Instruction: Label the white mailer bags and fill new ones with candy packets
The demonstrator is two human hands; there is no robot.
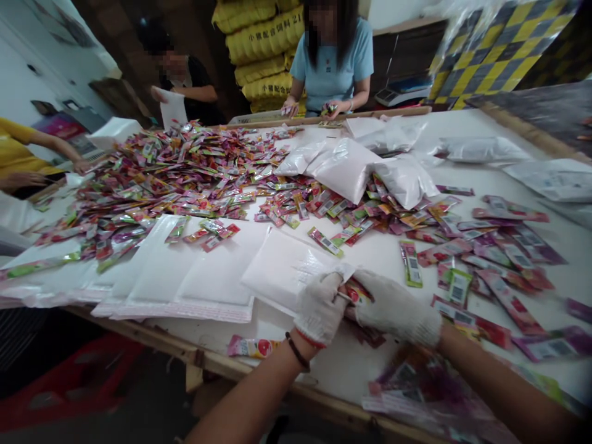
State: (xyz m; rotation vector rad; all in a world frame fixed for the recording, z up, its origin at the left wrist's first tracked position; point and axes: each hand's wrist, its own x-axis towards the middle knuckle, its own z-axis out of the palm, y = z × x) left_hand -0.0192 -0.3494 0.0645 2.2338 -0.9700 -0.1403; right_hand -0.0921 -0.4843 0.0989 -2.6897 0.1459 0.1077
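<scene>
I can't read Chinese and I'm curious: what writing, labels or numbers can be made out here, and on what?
"小猪配合饲料 21", roughly: black print on the yellow sacks stacked behind the table; the last characters are partly unsure.
Small packets heaped on the table: printing and barcodes, too small and blurred to read.
White padded envelopes: no readable print.
Packets between the left hand and right hand: unreadable.

Two bare forearms reach in from the bottom edge. The left hand (320,308) and right hand (396,308), both in white gloves, meet with fingers curled closed; a dark bracelet circles the left wrist.
</scene>
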